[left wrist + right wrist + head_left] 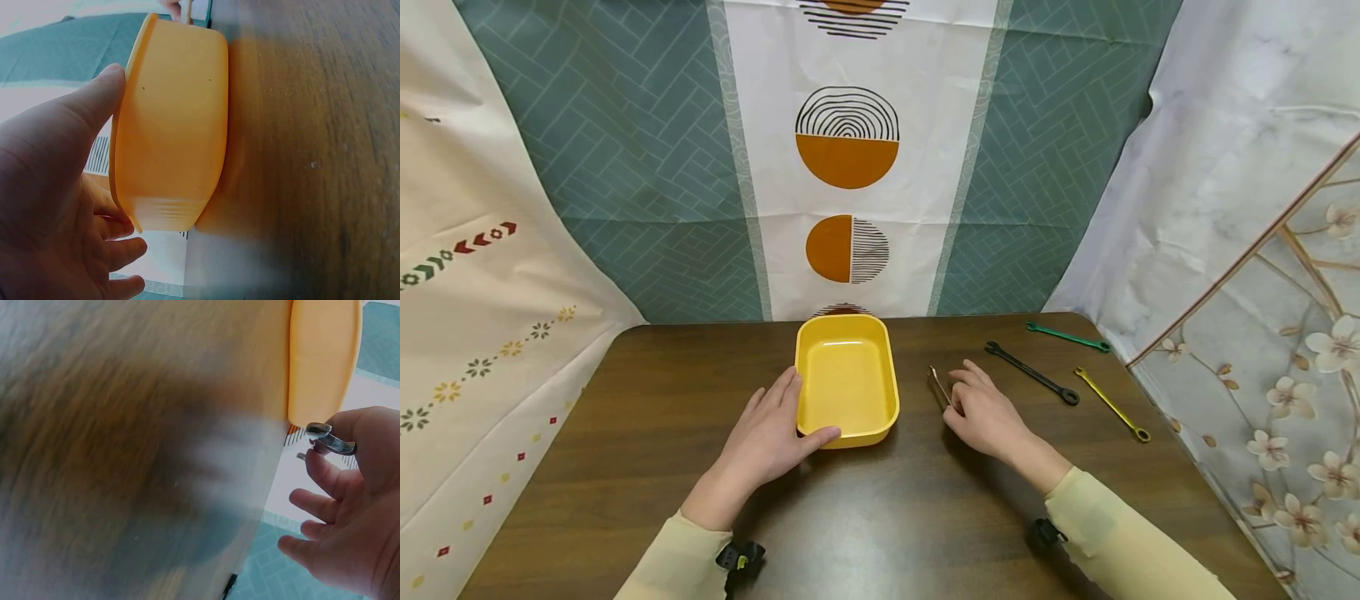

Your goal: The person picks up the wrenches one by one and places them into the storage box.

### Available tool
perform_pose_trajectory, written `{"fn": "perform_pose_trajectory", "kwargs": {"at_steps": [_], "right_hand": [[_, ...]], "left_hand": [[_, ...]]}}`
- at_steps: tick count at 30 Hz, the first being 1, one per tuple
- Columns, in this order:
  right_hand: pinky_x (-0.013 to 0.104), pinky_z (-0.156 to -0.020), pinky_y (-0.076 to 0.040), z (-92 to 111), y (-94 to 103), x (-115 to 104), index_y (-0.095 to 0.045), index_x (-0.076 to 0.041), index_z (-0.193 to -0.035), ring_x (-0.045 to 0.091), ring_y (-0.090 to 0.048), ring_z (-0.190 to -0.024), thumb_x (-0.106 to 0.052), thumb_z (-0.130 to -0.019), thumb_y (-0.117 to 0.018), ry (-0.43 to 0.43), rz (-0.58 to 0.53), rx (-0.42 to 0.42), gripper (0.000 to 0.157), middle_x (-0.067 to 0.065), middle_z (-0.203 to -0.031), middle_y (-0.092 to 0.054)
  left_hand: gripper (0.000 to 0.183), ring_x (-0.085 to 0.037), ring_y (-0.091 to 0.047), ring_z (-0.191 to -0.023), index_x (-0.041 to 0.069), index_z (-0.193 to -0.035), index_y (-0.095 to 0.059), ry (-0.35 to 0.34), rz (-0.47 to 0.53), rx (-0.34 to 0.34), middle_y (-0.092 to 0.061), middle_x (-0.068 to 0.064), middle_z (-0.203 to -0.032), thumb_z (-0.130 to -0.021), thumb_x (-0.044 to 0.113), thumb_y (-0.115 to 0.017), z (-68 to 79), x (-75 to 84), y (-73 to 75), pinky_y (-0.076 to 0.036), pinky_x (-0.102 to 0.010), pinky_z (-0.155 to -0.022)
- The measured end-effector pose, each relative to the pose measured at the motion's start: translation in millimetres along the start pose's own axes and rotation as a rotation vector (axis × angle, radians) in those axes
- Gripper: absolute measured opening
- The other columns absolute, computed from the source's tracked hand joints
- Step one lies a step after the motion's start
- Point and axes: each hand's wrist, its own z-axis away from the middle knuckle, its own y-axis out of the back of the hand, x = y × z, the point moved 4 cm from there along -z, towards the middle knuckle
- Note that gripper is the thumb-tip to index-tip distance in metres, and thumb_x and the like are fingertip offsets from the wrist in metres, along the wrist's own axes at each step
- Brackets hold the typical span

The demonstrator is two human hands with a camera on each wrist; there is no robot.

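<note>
right hand [988,417] is pinching a small shiny silver metal wrench [936,380] between thumb and index finger; the other fingers are curving loosely, spreading apart from each other in the right wrist view. wrench is sitting at the fingertips, one end sticking out past them toward the back of the table, just right of the tray and well outside it. can't tell whether it is touching the brown wood-grain table [685,392].

left hand [767,433] is resting on the near left corner of a yellow rectangular tray with rounded corners [847,379]: thumb is lying along the near rim, fingers are stretching along the left side, thumb spreading away from them. tray is standing flat on the table.

right of the right hand, a black metal wrench [1032,372] is lying diagonally; a green metal wrench [1067,337] is lying behind it, a yellow metal wrench [1112,405] farther right.
</note>
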Motion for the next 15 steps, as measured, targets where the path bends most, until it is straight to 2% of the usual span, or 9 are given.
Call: {"fn": "perform_pose_trajectory", "kwargs": {"at_steps": [7, 15], "right_hand": [[0.062, -0.122, -0.042, -3.3, 2.9, -7.4, -0.054, -0.018, -0.071, 0.044, -0.033, -0.162, -0.012, -0.096, -0.064, 0.016, -0.057, 0.037, 0.028, 0.022, -0.153, -0.062], [0.064, -0.125, -0.038, -6.6, 9.0, -18.7, -0.056, -0.018, -0.072, 0.042, -0.025, -0.165, -0.014, -0.097, -0.065, 0.008, -0.102, 0.066, 0.027, 0.024, -0.159, -0.056]], "left_hand": [[0.121, -0.045, -0.033, -0.161, -0.008, -0.169, -0.031, -0.006, -0.004, 0.008, -0.028, -0.026, -0.177, -0.094, 0.077, -0.072, -0.2, 1.1, 1.0, -0.024, -0.065, -0.131], [0.119, -0.046, -0.036, -0.159, -0.008, -0.168, -0.032, -0.01, -0.007, 0.021, -0.03, -0.027, -0.176, -0.095, 0.077, -0.071, 0.5, 1.7, 2.5, -0.026, -0.066, -0.13]]}}
